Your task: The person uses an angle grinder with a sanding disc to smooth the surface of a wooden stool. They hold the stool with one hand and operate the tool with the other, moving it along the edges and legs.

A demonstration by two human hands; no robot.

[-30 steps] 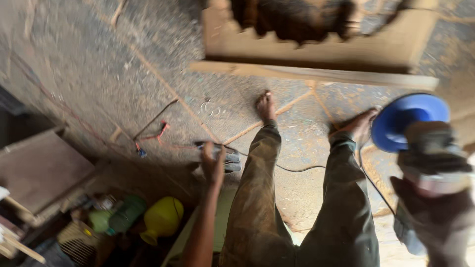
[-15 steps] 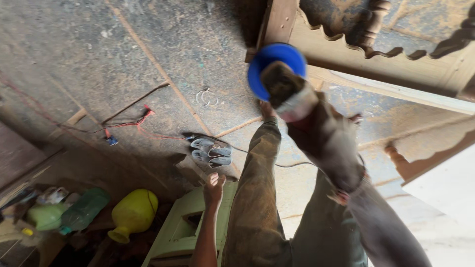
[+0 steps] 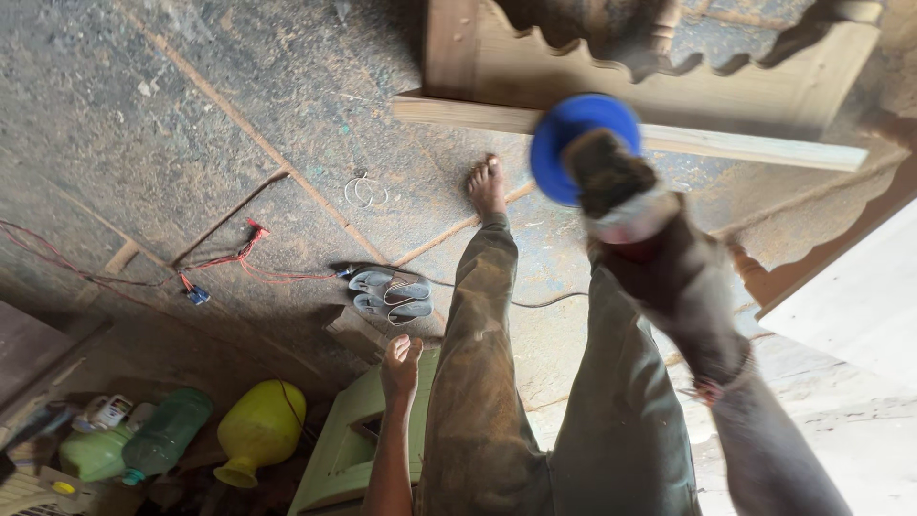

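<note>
- Head cam looks straight down over the person's dusty trouser legs to a gritty concrete floor [image 3: 191,124].
- Right hand [image 3: 611,177] is stretched out in front in a thick, grimy glove, wrapped around a power tool with a round blue disc [image 3: 573,134] at its tip. The glove is blurry, so I honestly can't tell how the fingers sit, just that the hand is closed around the tool.
- That disc hangs above the floor, just in front of a pale wooden plank [image 3: 669,139] and the carved, scalloped wooden piece [image 3: 611,57] behind it. Touching or not, can't say.
- Left hand [image 3: 401,368] is down low by the left thigh, fingers curled loosely together, resting on the edge of a light green plastic stool [image 3: 334,449].
- One bare foot [image 3: 487,186] is planted on the floor near the plank.
- A pair of grey sandals [image 3: 392,294] sits left of the leg, with a dark cable [image 3: 544,304] running past them.
- Red wires [image 3: 239,253] trail across the floor further left.
- Bottom left corner: a yellow jug [image 3: 258,430] lying beside a green bottle [image 3: 164,435].
</note>
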